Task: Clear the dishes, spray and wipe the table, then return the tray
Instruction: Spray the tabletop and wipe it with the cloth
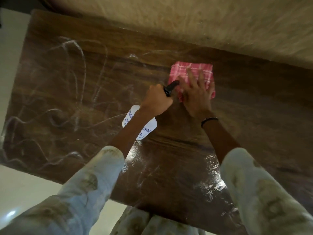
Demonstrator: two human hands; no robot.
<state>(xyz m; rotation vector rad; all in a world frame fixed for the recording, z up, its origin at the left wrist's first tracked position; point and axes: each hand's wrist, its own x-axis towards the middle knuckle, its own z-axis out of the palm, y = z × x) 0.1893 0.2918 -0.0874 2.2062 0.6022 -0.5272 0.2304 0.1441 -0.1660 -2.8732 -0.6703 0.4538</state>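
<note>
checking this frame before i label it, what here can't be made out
- Spray bottle label: head view, the left forearm crosses it and the print is blurred, so it can't be read.
- Bottle trigger: covered by the left hand.
- Pink checked cloth: near part under the right hand, motion-blurred.
- Wooden table: right end cut off by the frame edge.
- Tray and dishes: not in view.

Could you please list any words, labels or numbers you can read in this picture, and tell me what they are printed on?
"AYER": end of a cut-off word on the spray bottle label, right of the left hand's wrist.
Other label lines, left of the wrist: too blurred and partly hidden to read.
No other text in view.
</note>
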